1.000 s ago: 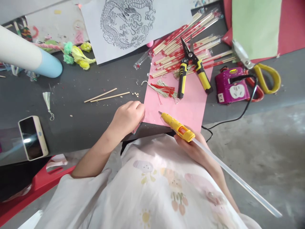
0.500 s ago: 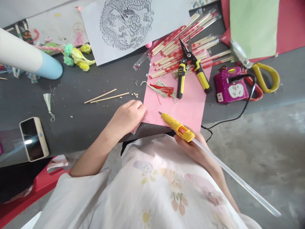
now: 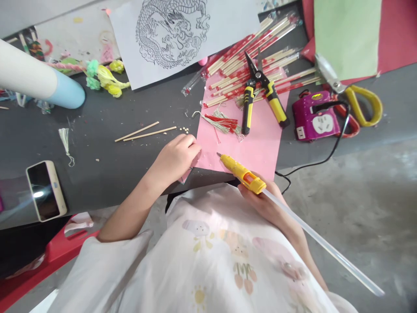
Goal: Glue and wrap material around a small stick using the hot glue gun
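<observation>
Landmark: the pink sheet (image 3: 250,143) on the grey table (image 3: 107,165). Far left of it lies a phone (image 3: 46,190). At its near left corner the left hand (image 3: 174,158) pinches the paper's edge. Over its near edge the right hand (image 3: 260,198) clasps a yellow glue gun (image 3: 239,172), nozzle just above the sheet. Yellow-handled snips (image 3: 260,95) rest on its far part.

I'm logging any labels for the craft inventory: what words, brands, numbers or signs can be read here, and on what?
No text can be read.
Dragon drawing sheet: line art only, no words.
Purple power strip: markings too small to read.
Phone: screen dark with glare.
Glue gun in the right hand: no legible label.
</observation>
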{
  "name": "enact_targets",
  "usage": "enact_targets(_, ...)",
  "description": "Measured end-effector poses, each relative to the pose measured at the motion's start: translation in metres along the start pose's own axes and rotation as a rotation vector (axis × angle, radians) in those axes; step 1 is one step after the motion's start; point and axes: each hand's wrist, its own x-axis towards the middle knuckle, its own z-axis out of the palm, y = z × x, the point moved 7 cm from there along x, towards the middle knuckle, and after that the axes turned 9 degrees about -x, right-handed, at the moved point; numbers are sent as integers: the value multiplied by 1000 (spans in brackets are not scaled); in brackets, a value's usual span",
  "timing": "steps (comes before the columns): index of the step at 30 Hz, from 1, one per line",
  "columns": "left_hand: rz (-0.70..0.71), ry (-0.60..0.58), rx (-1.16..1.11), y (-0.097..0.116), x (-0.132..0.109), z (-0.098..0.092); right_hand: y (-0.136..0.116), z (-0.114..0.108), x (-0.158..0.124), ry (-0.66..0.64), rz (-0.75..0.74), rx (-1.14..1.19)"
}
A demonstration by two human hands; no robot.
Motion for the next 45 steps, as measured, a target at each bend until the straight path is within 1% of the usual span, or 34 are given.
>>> enact_targets(2, -26, 53, -44, -4, -1, 0, -1, 0, -1, 24, 5, 4)
enact_targets(5, -49, 129, -93, -9, -5, 0, -2, 1, 0, 24, 9, -2)
enact_targets(8, -64, 164, -131, -12, -8, 1, -1, 2, 1, -3, 4, -9)
enact_targets(12, -105, 156, -197, -14, -9, 1, -1, 7, 4, -53, -30, -13)
enact_targets(15, -122, 140, -229, -14, -9, 0, -3, 7, 6, -19, -28, -4)
enact_targets(17, -131, 129, -241, -15, -8, 0, -6, 7, 8, -27, -32, -4)
enact_targets(22, -157, 111, -267, -18, -5, 0, -14, 11, 11, -136, -80, -29)
enact_targets(27, -155, 95, -284, -19, -5, 1, -13, 11, 12, -132, -92, -40)
enact_targets(35, -148, 112, -277, -19, -6, 1, -12, 12, 12, -134, -65, -38)
enact_targets(40, -151, 162, -246, -19, -8, -1, -10, 12, 12, -128, -58, -59)
enact_targets(45, -168, 181, -243, -19, -13, -3, -6, 13, 12, -115, -45, -77)
